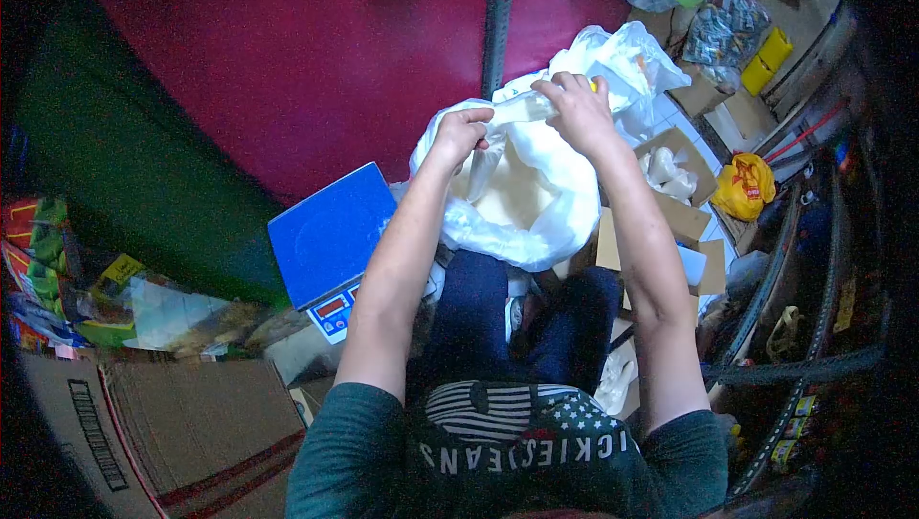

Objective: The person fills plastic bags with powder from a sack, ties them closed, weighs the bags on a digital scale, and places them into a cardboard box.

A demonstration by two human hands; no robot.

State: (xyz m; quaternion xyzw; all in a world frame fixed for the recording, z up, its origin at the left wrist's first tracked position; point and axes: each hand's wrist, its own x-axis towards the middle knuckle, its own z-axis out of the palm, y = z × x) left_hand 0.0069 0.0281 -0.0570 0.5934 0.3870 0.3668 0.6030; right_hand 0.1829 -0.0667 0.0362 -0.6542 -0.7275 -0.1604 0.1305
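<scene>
In front of me stands a large white plastic sack (565, 222), its mouth folded open, with pale powder-like contents (514, 189) inside. My left hand (463, 136) is closed on one side of a small clear bag (517, 109) above the sack's far rim. On the bag's other side, my right hand (580, 115) has its fingers bent round the plastic. The lower part of the small bag hangs into the sack's mouth. Left of the sack lies a scale with a blue platform (330, 232) and a red-lit display (331, 307).
Right of the sack are a cardboard box (704, 174) holding small white bags, a yellow bag (744, 187) and metal shelving (799, 372). A large cardboard box (191, 423) is at the lower left. A dark post (499, 16) rises behind the sack.
</scene>
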